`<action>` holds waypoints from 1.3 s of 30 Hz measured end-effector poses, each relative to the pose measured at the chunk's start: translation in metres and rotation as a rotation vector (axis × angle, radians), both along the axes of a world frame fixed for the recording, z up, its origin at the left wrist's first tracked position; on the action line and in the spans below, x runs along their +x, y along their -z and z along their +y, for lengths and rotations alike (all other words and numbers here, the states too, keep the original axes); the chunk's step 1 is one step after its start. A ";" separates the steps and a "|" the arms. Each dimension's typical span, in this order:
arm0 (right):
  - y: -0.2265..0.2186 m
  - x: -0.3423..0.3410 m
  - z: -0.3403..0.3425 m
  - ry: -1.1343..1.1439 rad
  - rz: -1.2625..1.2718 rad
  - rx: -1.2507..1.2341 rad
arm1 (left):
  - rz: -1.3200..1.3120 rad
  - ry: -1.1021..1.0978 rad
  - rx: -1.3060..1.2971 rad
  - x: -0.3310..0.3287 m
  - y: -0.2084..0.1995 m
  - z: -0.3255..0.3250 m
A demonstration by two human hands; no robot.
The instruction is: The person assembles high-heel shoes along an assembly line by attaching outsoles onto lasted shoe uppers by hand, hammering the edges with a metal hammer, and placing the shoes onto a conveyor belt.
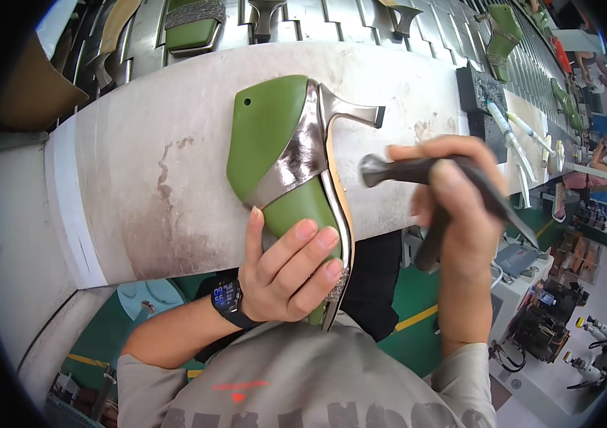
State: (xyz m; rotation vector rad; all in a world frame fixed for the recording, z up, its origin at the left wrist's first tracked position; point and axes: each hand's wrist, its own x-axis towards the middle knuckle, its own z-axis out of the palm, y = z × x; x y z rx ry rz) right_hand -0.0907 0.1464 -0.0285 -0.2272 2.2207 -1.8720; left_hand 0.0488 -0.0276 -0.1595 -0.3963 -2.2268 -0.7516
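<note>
1. Across the middle: a pale bench (139, 135).
2. Shoe (302, 150) on a green last (268, 110), over the bench, toe toward the body, heel (353, 111) pointing right.
3. Hammer (417, 170), its round face near the sole, apart.
4. Right hand (456, 189), fingers closed round the hammer.
5. Left hand (282, 278), fingers wrapped over the last's front.
6. Watch (226, 296), left wrist.

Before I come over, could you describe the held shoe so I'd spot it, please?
Find the pale workbench before the metal conveyor. At its near edge, the left hand holds a shoe on a green last with a shiny metallic strap and slim heel pointing right. Unlike the green lasts on the conveyor, this one is in a hand.
</note>
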 end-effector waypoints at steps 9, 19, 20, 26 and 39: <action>0.000 -0.009 -0.024 -0.212 -0.098 0.072 | 0.019 0.012 0.016 0.000 -0.004 0.002; -0.038 0.073 0.017 0.251 0.315 -0.547 | 0.053 0.003 0.022 -0.002 -0.003 0.004; -0.041 0.082 0.024 0.180 0.112 -0.195 | 0.056 -0.001 0.020 -0.002 -0.001 0.003; -0.023 0.046 0.012 -0.129 -0.279 -0.010 | 0.026 0.025 0.025 -0.005 -0.002 -0.002; 0.021 0.074 0.021 -0.089 -0.166 0.007 | 0.004 0.008 0.035 0.006 -0.014 -0.006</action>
